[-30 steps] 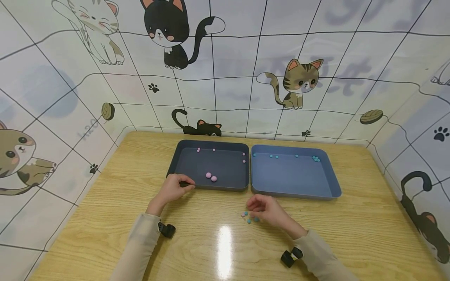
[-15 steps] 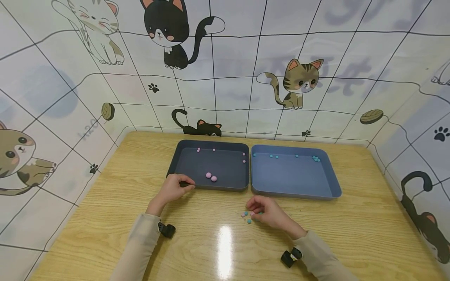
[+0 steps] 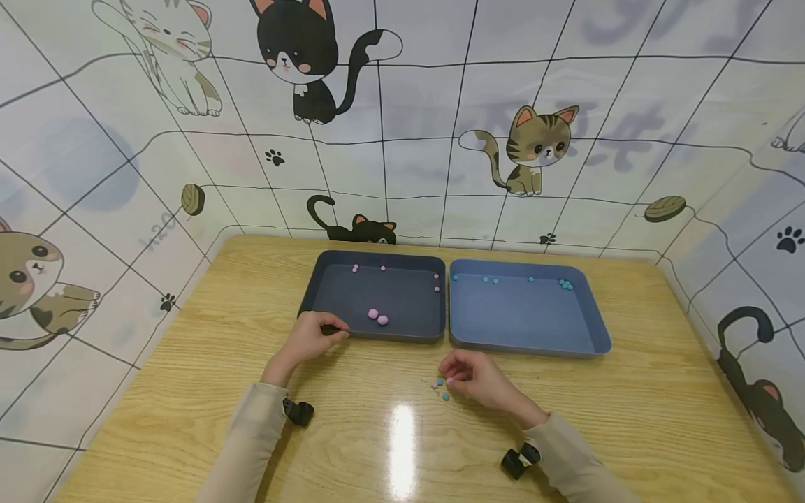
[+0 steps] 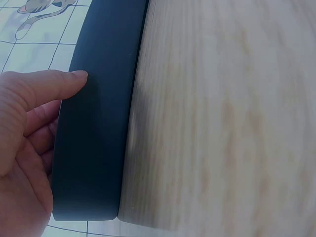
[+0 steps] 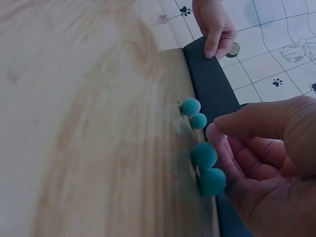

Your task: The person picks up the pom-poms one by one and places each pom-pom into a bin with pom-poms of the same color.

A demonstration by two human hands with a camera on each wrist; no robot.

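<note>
At the near left corner of the dark grey tray (image 3: 377, 290), my left hand (image 3: 308, 337) grips the rim. In the left wrist view, the thumb (image 4: 74, 81) lies against the tray's outer wall and the other fingers are behind it. My right hand (image 3: 481, 381) is low over the table, in front of the trays. Its thumb and index finger pinch a pink pom-pom (image 5: 216, 134). Several teal pom-poms (image 5: 212, 181) lie on the table beside those fingers. Another pink pom-pom (image 3: 434, 385) sits left of the fingertips. The hand hides part of this group from the head camera.
Pink pom-poms (image 3: 374, 314), two larger and several small, lie in the dark grey tray. A blue tray (image 3: 528, 314) stands close on its right, with several teal pom-poms (image 3: 566, 284) along its back. Cat-printed cloth walls (image 3: 428, 175) border the wooden table (image 3: 352, 433).
The right thumb and fingers have closed on the pink pom-pom, and the hand has shifted slightly. The left hand and both trays have stayed in place.
</note>
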